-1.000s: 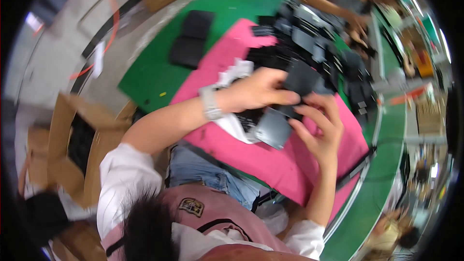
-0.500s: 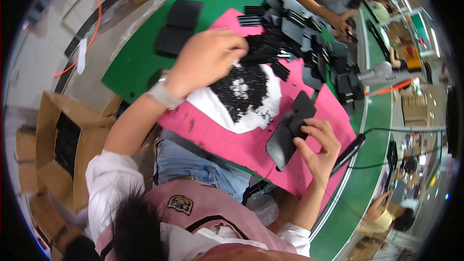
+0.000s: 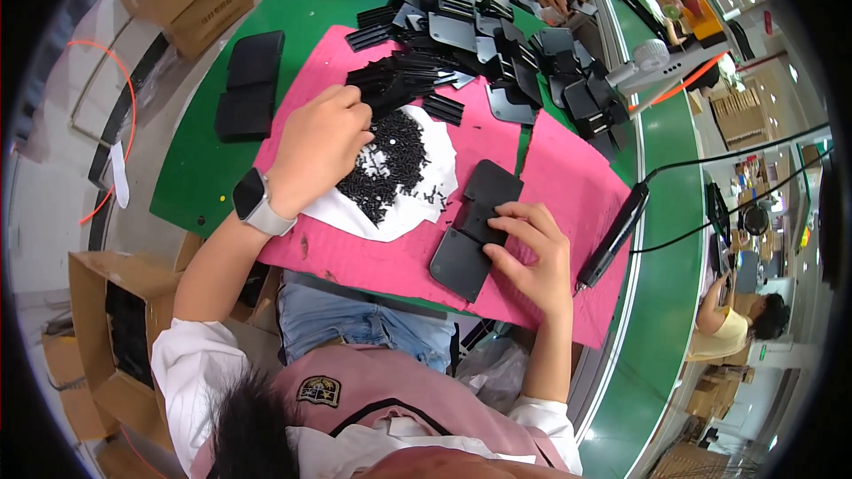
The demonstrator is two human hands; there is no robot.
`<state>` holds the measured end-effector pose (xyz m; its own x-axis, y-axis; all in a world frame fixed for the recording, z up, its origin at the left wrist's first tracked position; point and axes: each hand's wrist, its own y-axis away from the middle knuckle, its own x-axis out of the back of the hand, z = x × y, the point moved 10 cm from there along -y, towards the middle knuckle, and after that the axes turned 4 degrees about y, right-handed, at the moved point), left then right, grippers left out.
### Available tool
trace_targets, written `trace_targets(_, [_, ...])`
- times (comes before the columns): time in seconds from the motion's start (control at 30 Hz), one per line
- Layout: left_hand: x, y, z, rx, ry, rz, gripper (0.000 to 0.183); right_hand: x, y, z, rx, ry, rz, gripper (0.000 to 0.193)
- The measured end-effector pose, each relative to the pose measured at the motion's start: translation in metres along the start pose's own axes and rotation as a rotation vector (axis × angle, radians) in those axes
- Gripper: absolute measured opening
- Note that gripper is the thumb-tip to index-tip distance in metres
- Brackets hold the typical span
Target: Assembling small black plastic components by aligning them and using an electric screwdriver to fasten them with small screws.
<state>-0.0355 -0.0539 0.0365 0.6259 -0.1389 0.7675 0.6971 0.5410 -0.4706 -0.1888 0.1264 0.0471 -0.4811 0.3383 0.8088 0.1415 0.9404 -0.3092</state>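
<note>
In the middle of the frame the left hand is hovering over a heap of small black screws, its fingers bunched together and dipping into the heap's upper left edge; whether a screw is actually pinched between the fingertips cannot be told from here. The screws are lying on a white sheet spread over a pink mat on the green tabletop.

Just right of centre the right hand is lying mostly flat and open on a black plastic panel, fingertips pressing its middle and right edge and pinning it to the mat rather than gripping it. The panel is sitting slantwise, its lower end pointing toward the bottom of the frame.

The panel looks like a stiff, light moulded piece, probably smooth and a little slippery on the mat, so it is best steadied by pressing down on its face or pinching its long edges. The screws are tiny, hard and prone to rolling and scattering; they are best picked one at a time between thumb and forefinger.

To the right of the panel a black electric screwdriver is lying on the mat with its cord running off right. In the upper centre a pile of black plastic parts is covering the tabletop, and two dark pads are resting at upper left.
</note>
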Motion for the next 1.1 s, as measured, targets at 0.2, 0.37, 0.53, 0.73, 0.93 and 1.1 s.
trace_targets(0.2, [0.009, 0.003, -0.006, -0.001, 0.138, 0.039, 0.012, 0.083, 0.026, 0.054, -0.258, 0.124, 0.443, 0.023])
trace_targets(0.37, [0.002, -0.001, -0.011, 0.055, 0.222, 0.054, 0.008, 0.133, 0.056, 0.107, -0.66, 1.058, 0.44, 0.053])
trace_targets(0.53, [-0.013, 0.004, -0.035, 0.355, 0.699, -0.071, 0.012, 0.13, 0.05, 0.186, -0.852, 0.852, 0.296, 0.067])
trace_targets(0.73, [-0.053, 0.016, -0.049, 0.743, 1.805, -0.084, 0.018, 0.12, 0.048, 0.175, -0.923, 0.738, 0.195, 0.061])
trace_targets(0.93, [-0.058, 0.009, -0.023, 0.591, 1.587, -0.324, 0.015, 0.095, 0.038, 0.191, -0.702, -0.089, 0.317, 0.038])
trace_targets(1.1, [-0.071, -0.002, 0.014, 0.605, 1.493, -0.4, 0.015, 0.105, -0.015, 0.083, -0.286, -0.855, 0.482, 0.041])
